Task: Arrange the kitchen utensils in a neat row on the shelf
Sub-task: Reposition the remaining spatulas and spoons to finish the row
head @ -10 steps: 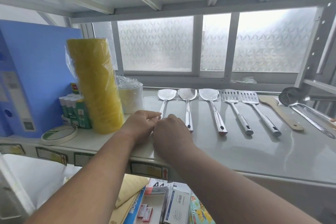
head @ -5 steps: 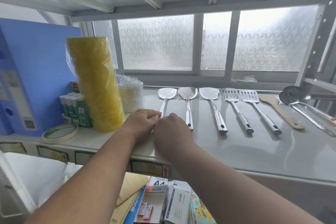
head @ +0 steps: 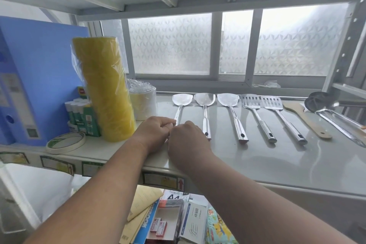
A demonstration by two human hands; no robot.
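From the head camera, my left hand (head: 156, 134) and right hand (head: 186, 140) met at the near end of the leftmost steel spatula (head: 181, 103), knuckles touching. My left fingers were curled shut around its slim handle; my right hand covered the handle's end, and I could not tell whether it gripped anything.

That spatula lay flat on the smooth, glossy grey shelf (head: 277, 164), its rounded polished blade pointing toward the frosted, patterned window (head: 170, 45). To its right lay a second solid spatula (head: 205, 105), then a third (head: 230, 105), each with a shiny scoop-shaped blade and a straight tubular handle. Farther right of it came two slotted turners (head: 250, 103) (head: 272, 105), flat and rectangular, then a pale wooden spatula (head: 303, 117) lying aslant, and beyond that a dark-bowled ladle (head: 316, 101) over more long steel handles.

Just left of the held spatula stood a plastic-wrapped white roll (head: 142, 105), a tall yellow cylinder in crinkled film (head: 105, 93), boxed glue sticks (head: 81, 117), a flat tape ring (head: 66, 141) and a blue file box (head: 37, 77).
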